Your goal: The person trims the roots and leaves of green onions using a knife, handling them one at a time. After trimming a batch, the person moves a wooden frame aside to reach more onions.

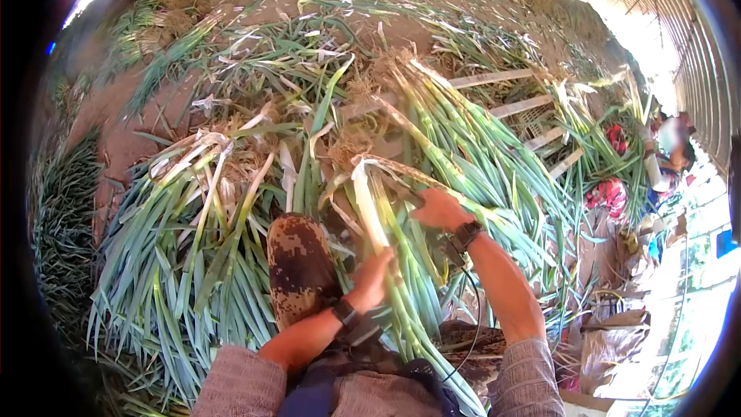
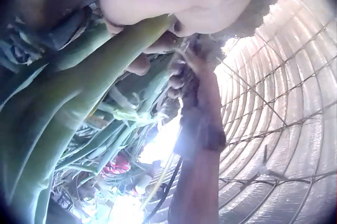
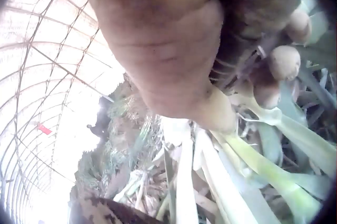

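Note:
My left hand [image 1: 372, 279] grips a green onion [image 1: 369, 205] partway down its stalk, the white end pointing away from me. In the left wrist view, its fingers [image 2: 138, 64] curl under the thick green stalk [image 2: 79, 84]. Slightly blurred, my right hand [image 1: 441, 210] is to the right of that stalk, fingers curled. Its thumb [image 3: 218, 113] presses over green stalks in the right wrist view; I cannot tell exactly which leaf or stalk it pinches. Beside it, a bundle of green onions [image 1: 471, 139] lies with the roots away from me.
Another heap of green onions [image 1: 185, 255] spreads to my left, beside my camouflage-clad knee [image 1: 297, 262]. Wooden slats [image 1: 521, 106] lie at the right. Loose trimmed leaves [image 1: 270, 62] litter the soil ahead. Farther right sits another person [image 1: 675, 147]. A cable [image 1: 477, 316] hangs from the right wrist.

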Motion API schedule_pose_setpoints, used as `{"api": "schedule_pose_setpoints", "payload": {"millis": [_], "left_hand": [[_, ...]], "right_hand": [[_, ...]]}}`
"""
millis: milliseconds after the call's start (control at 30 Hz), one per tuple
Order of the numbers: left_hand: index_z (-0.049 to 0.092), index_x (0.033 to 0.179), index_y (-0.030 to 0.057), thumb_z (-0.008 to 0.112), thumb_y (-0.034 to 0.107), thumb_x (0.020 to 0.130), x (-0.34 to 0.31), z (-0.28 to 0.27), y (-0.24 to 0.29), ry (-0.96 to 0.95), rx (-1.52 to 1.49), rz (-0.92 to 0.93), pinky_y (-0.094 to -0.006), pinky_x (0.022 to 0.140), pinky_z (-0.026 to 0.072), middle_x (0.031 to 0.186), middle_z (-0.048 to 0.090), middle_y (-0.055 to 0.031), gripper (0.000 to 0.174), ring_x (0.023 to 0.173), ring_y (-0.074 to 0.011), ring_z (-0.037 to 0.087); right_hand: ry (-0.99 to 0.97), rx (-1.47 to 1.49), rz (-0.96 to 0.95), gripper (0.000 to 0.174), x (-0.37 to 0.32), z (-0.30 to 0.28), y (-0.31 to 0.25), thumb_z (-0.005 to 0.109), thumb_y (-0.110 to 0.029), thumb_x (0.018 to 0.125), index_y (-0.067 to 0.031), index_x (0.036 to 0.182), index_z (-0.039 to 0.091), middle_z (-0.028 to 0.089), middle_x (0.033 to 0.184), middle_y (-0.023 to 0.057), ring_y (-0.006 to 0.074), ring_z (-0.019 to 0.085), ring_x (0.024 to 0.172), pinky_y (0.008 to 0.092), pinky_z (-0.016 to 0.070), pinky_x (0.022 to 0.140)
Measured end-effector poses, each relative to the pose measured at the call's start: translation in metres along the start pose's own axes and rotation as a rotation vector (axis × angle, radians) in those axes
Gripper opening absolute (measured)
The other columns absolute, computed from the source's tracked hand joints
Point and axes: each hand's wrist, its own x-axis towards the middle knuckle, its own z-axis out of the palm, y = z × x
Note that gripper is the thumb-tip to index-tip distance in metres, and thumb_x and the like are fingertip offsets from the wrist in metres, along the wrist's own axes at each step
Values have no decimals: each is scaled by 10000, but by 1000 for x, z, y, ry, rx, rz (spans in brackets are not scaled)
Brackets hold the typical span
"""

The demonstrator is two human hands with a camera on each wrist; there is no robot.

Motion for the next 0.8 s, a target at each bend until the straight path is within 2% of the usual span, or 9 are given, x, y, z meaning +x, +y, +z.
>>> {"api": "schedule_pose_setpoints", "payload": {"millis": [133,233,367,467,533,600,667,700,800], "left_hand": [[522,1033,116,656,263,947,-9,-8,-14,-73,-24,-79,-334,499,483,744,503,19,216,603,-119,495],[531,1051,120,670,277,937,-27,-8,-32,-162,-69,-149,-337,517,500,763,527,14,239,629,-125,532],[570,863,125,662,244,925,-23,-3,-6,-110,-109,-79,-328,507,472,596,477,53,163,512,-116,480],[567,860,130,649,225,932,-8,-5,18,124,-136,-31,-318,453,419,623,509,37,145,494,-101,445],[577,902,116,643,217,938,-10,1,36,142,-78,36,-316,452,409,702,564,0,126,495,-100,430],[597,984,87,640,194,934,-6,-4,41,67,-78,34,-323,504,476,823,635,-38,126,579,-127,545],[608,1042,45,635,175,934,-2,-3,39,88,-85,93,-362,585,561,899,680,-64,172,729,-176,658],[584,1102,-3,628,159,933,22,-29,23,54,-32,158,-412,745,608,1030,678,-127,239,945,-248,685],[553,1133,-28,627,144,931,20,0,38,-13,-105,192,-441,858,592,1125,637,-179,276,1041,-280,652]], "right_hand": [[195,125,-141,513,33,1,7,725,-388,757,-5,1096,681,701,887,193,304,673,818,433,513,785],[457,713,158,402,62,-11,6,742,-318,799,36,975,672,646,743,64,170,600,665,362,494,623],[271,582,109,363,36,-39,7,741,-309,802,24,891,629,601,687,33,169,556,641,356,450,586],[113,204,-25,355,-29,-28,12,726,-320,791,-17,944,624,591,701,125,238,578,639,390,460,611],[26,43,31,390,-82,-11,22,720,-355,793,-61,1034,631,658,773,178,369,637,713,453,489,649],[-90,28,142,440,-137,3,26,670,-385,811,-99,1139,607,686,858,194,375,677,810,464,531,728],[-84,35,166,407,-184,22,33,686,-374,802,-97,1095,633,685,854,182,387,668,801,472,516,713],[-85,35,186,396,-202,32,36,686,-372,801,-97,1082,637,683,853,182,394,661,800,480,508,710],[-54,70,212,385,-221,52,44,683,-370,799,-100,1071,640,680,849,184,403,651,806,491,499,716]]}}
